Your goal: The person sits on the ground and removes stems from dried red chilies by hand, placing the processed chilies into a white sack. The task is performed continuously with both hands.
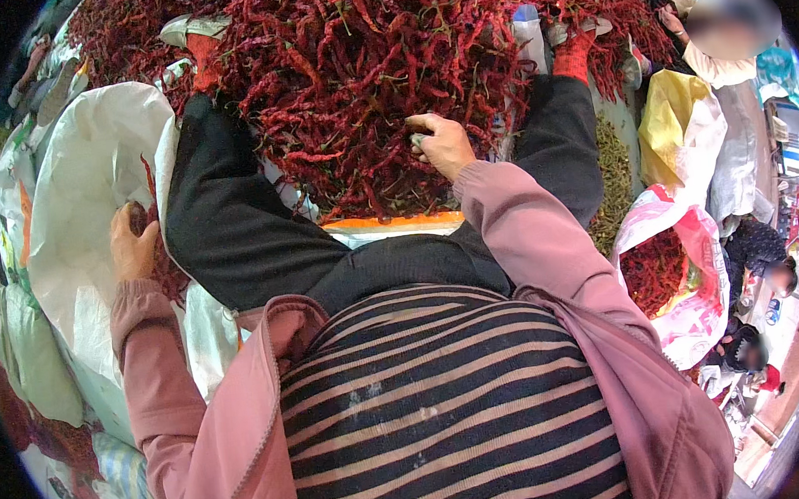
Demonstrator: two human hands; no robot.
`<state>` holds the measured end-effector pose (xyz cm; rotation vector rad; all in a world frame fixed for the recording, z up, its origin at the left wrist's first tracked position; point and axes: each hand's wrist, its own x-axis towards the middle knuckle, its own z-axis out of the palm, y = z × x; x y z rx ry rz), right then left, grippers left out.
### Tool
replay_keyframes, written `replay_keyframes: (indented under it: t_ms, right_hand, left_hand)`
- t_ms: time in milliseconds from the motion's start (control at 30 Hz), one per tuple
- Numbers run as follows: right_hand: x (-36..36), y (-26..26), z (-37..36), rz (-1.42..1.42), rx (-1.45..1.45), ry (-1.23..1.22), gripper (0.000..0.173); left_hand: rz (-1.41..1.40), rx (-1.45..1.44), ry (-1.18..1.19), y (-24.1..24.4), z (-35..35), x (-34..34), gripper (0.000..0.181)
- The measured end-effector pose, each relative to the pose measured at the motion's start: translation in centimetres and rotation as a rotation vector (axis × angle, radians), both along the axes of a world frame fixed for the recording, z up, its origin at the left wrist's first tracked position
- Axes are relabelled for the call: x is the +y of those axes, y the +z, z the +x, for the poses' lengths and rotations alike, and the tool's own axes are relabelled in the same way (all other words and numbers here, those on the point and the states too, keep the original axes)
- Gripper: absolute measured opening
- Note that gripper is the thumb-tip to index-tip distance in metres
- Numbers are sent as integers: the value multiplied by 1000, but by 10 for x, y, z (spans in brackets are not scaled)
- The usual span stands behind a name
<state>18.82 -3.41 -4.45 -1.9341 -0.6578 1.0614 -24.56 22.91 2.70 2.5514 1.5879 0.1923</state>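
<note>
A large heap of dried red chillies [359,98] lies between my outstretched legs. My right hand [444,146] is over the near part of this heap, its index finger pointing left and the other fingers curled; whether a chilli is between them cannot be made out. To the left, my left hand [133,244] reaches into the mouth of a white woven sack [87,175]. Something dark shows at its fingertips, too unclear to name. Red chillies [170,267] lie in the sack just beside that hand, and one long chilli stands up above it.
Chilli stems [612,176] are piled right of my right leg. A pink-and-white sack [704,275] holding chillies and a yellow-and-white sack [674,122] stand beyond. Other people [759,256] sit along the right. More sacks [34,348] line the left.
</note>
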Motion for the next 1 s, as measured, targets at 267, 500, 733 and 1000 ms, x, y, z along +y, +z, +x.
replay_keyframes:
  t_ms: [267, 500, 733, 1000]
  right_hand:
    - [-42, 23, 7, 171, 44, -270, 35]
    - [-28, 6, -8, -38, 471, -286, 31]
    - [6, -14, -8, 66, 783, -615, 11]
    - [-24, 16, -18, 346, 200, -176, 12]
  left_hand:
    - [-115, -506, -393, 23, 154, -75, 27]
    - [-470, -576, -480, -18, 239, -151, 21]
    - [-818, -475, -413, -35, 252, -189, 22]
    - [-1635, -964, 245, -45, 272, -200, 20]
